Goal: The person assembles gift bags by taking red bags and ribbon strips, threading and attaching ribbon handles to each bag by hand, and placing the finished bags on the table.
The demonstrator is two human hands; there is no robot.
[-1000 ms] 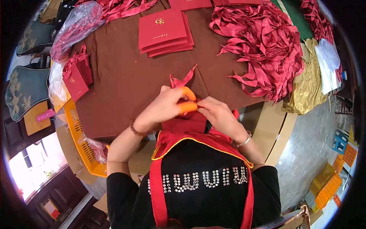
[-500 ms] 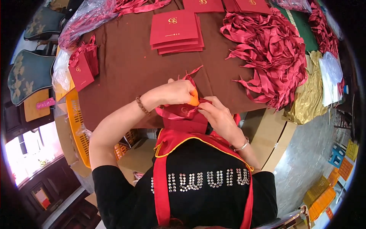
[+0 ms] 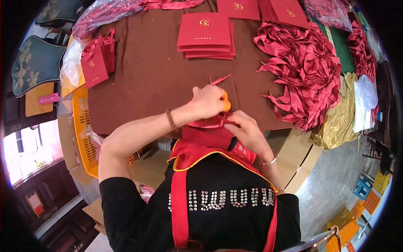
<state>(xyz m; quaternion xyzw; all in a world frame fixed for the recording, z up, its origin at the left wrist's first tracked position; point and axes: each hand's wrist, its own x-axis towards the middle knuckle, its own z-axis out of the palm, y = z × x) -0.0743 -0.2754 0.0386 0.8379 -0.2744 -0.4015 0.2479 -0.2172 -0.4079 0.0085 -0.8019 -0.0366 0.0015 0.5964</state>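
Note:
At the table's near edge, both hands work close together on a red paper bag [image 3: 205, 133]. My left hand [image 3: 208, 102] is closed, back of the hand up, with a bright orange cover on a finger; a red ribbon [image 3: 220, 79] sticks out beyond it. My fingers hide most of its grip. Just to the right and nearer my body, my right hand [image 3: 247, 131] pinches a strip of the ribbon at the bag's upper edge. Part of the bag lies against my red apron [image 3: 193, 154].
Flat red bags [image 3: 204, 31] are stacked mid-table. A heap of red ribbons [image 3: 302, 75] lies to the right, beside crumpled gold wrapping [image 3: 336, 119]. Bags with ribbons [image 3: 95, 69] stand at the left edge, above an orange basket [image 3: 79, 126]. Cardboard boxes [image 3: 296, 157] sit below the table.
The whole view has shifted slightly. My left hand has lifted and turned a little over the bag, and the bag's printed face, visible before, is now hidden.

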